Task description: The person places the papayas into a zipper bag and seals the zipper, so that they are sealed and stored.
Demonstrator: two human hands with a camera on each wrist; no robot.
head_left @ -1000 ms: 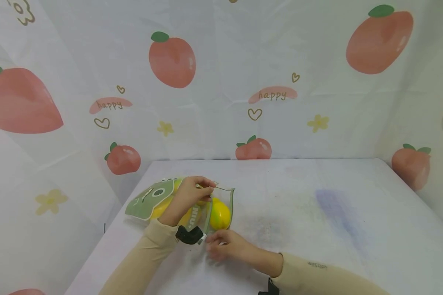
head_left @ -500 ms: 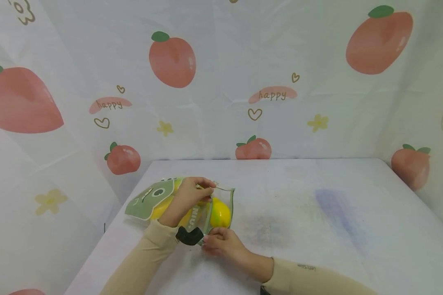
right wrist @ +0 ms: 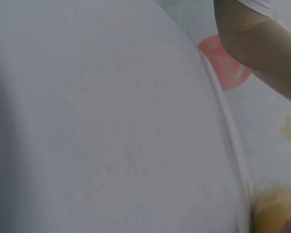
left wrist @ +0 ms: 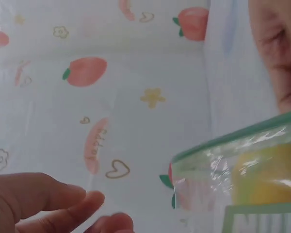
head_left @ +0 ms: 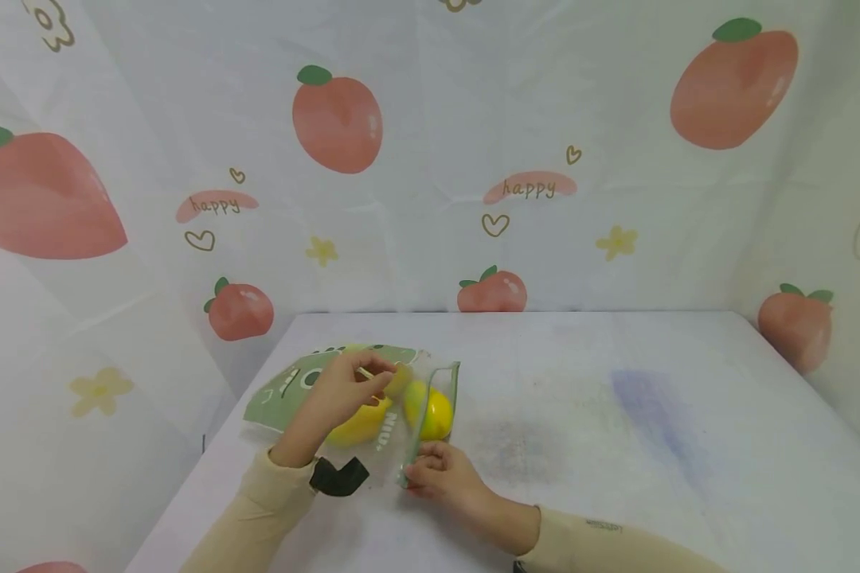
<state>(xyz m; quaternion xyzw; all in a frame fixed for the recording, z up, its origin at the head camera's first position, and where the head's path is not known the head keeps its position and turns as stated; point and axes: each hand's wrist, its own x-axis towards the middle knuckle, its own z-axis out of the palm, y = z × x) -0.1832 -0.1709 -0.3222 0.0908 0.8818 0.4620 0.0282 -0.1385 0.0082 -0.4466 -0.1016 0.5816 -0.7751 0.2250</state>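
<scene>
A clear zip bag [head_left: 275, 404] with a green cartoon face lies on the table's left side, several yellow fruit-shaped things inside. One glossy yellow fruit [head_left: 439, 415], tinged green, sits just inside the green-edged mouth. My right hand [head_left: 450, 479] pinches the near corner of that mouth between thumb and fingers. Over the bag, my left hand [head_left: 344, 391] hovers with loosely bent fingers. The left wrist view shows its fingers [left wrist: 63, 196] apart from the bag, nothing between them. A blurred yellow fruit [right wrist: 272, 213] shows in the right wrist view beside a fingertip.
The white table [head_left: 580, 493] carries a purple smear [head_left: 659, 430] and a greyish patch to the right of the bag. Behind it hangs a fruit-printed cloth [head_left: 416, 231]. A beige sleeve [right wrist: 262, 48] crosses the upper right of the right wrist view.
My left hand has let go of the bag's mouth and drawn back left. My right hand has come onto the near corner, and the mouth has narrowed and shifted slightly right.
</scene>
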